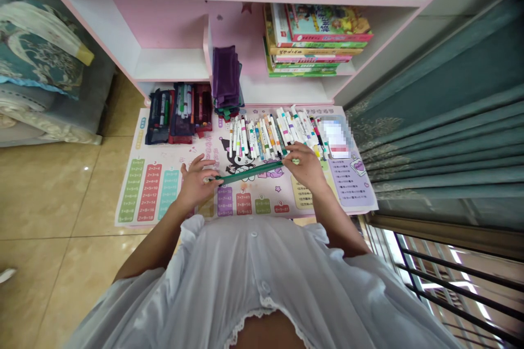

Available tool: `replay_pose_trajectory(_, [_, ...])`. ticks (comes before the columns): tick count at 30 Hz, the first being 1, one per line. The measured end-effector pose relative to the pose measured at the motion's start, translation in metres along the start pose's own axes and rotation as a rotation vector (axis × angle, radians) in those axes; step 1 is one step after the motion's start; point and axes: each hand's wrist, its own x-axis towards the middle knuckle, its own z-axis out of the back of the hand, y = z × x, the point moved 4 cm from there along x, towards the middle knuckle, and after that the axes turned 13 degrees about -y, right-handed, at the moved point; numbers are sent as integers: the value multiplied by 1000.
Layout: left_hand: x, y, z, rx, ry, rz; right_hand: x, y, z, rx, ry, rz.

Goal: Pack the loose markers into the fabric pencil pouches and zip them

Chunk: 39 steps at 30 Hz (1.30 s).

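A green pencil pouch [249, 173], seen nearly edge-on as a long narrow strip, is stretched between my two hands above the desk mat. My left hand [197, 181] pinches its left end, thumb and fingers closed on it. At the other end, my right hand [303, 166] grips the pouch close to the row of markers. Many white-barrelled markers [266, 136] with coloured bands lie side by side just beyond the pouch. What is inside the pouch, if anything, cannot be seen.
Dark mesh pouches with markers inside [180, 112] lie at the back left. Folded purple pouches [226, 76] are stacked beside them. Books [319, 38] sit on the shelf [282, 90]. A blurred-out phone-like object [336, 137] lies right of the markers, near a curtain [442, 120].
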Motion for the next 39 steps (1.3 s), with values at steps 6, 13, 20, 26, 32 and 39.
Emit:
replay_pose_trajectory(6, [0,1,1,0,1,1,0,-5,2,-10,-43,-3])
replay_pose_trajectory(13, [0,1,0,11,3,-15,1,-4,7,-37,-71,4])
replay_pose_trajectory(20, [-1,3,0,-4,5,-2,1,-5,9,-40,-88,-27])
replay_pose_trajectory(26, [-1,1,1,-1,14,3,1,-6,12,-43,-91,-40])
replay_pose_trajectory(32, [-1,2,0,-3,8,1,2,-7,12,-57,-98,-38])
replay_pose_trajectory(39, [0,2,0,6,9,3,2,-7,14,-60,-98,-64])
